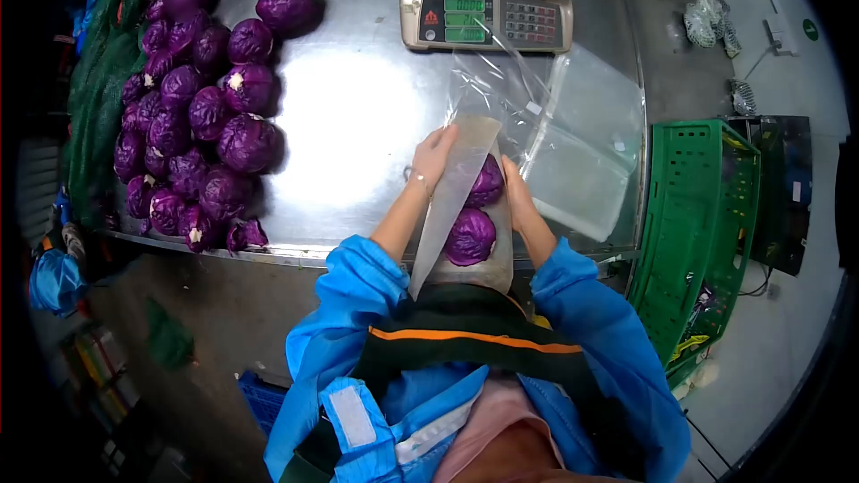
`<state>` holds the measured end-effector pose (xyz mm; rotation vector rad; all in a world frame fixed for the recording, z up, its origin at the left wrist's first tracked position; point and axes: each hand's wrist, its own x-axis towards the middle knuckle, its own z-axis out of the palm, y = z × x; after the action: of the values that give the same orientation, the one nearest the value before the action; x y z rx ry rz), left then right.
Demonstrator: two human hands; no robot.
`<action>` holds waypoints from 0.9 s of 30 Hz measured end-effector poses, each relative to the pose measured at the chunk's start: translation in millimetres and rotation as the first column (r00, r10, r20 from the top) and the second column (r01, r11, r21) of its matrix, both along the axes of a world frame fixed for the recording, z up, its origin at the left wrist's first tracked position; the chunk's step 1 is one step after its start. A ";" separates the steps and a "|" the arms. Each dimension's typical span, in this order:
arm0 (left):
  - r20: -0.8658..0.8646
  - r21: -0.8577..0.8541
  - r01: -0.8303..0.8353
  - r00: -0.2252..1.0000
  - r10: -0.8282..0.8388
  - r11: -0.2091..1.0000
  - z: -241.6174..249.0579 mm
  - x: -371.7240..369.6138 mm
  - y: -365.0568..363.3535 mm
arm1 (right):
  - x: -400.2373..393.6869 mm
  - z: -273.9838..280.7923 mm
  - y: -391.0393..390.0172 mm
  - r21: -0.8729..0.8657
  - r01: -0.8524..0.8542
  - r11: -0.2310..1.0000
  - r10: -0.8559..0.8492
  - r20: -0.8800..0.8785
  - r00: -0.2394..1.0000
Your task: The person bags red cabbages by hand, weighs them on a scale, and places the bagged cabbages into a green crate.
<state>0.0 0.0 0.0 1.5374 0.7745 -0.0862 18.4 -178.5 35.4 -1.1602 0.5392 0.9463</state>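
Two red cabbages (471, 237) lie one above the other in front of my body, inside an opened-out translucent plastic bag (459, 181). My left hand (433, 159) is closed on the bag's left side, near its upper end, with the fingers partly behind the film. Along the right side my right hand (521, 195) holds the bag beside the upper cabbage, its fingers mostly hidden. Just beyond both hands, a clear crinkled plastic film (497, 94) stands up toward the scale.
Several loose red cabbages (210, 116) are heaped on the left of the metal table (349, 116), by green netting (103, 98). A digital scale (488, 18) stands at the back. Flat clear bags (586, 139) lie at the right, and a green crate (680, 233) stands past the table edge.
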 end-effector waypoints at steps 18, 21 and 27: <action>0.220 0.464 0.144 0.937 -0.271 0.874 51.6 -42.6 21.0 | -24.2 63.0 -0.6 -0.827 0.017 0.561 0.741 0.512 0.434; 0.358 0.625 -0.014 0.893 -0.272 0.780 60.6 -73.4 17.3 | -47.5 66.5 -2.3 -0.747 0.154 0.647 0.672 0.654 0.347; 0.412 0.742 0.063 0.743 -0.528 0.667 60.0 -141.1 34.7 | -86.0 52.6 -23.4 -0.648 0.076 0.758 0.517 0.667 0.536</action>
<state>-141.1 34.7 60.0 2.2469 -0.0382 0.4896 -67.6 -201.9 88.0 -2.1636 -0.1482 0.3026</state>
